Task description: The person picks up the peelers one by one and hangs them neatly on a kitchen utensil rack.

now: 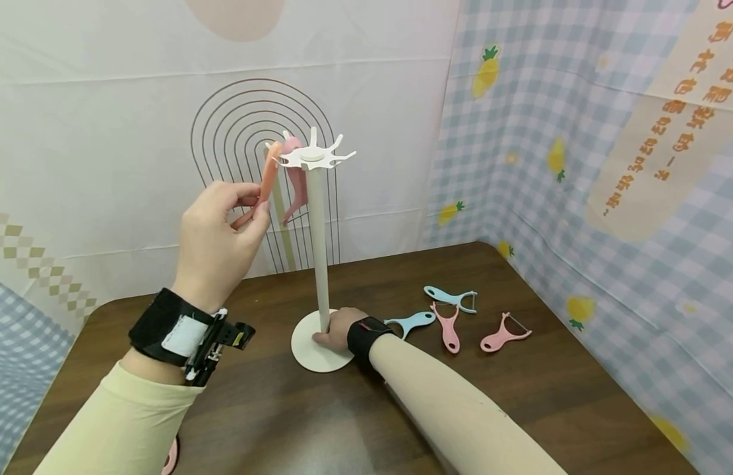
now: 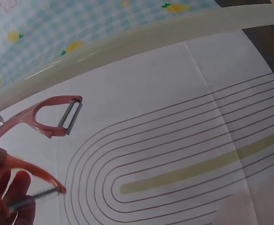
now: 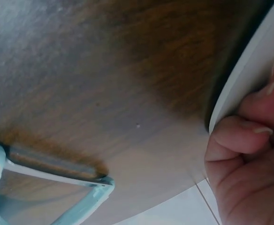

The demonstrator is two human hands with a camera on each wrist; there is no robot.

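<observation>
Head view shows, at the near left, a pink thing (image 1: 171, 455) partly hidden by the left sleeve (image 1: 128, 422), so I cannot tell what it is. Farther on, the left hand (image 1: 220, 227) is raised and pinches an orange peeler (image 1: 270, 173) between thumb and fingers, with its handle upward at the left hooks of the white stand (image 1: 318, 244); whether the handle is on a hook, I cannot tell. In the left wrist view, the fingers are at the frame of this peeler, close to its blade. Just to the right of it, a hanging pink peeler (image 1: 297, 185) is on the stand, blade end down. Below, the right hand (image 1: 342, 328) grasps the foot of the stand, its thumb in front of the pole, above the round base (image 1: 309, 353). To the right of this hand, a near blue peeler (image 1: 415, 322) lies on the brown table (image 1: 253, 396). Next come a middle pink peeler (image 1: 448, 331) and, touching it on the far side, a far blue peeler (image 1: 443, 294). Farthest right lies another pink peeler (image 1: 498, 340), apart from the others.
</observation>
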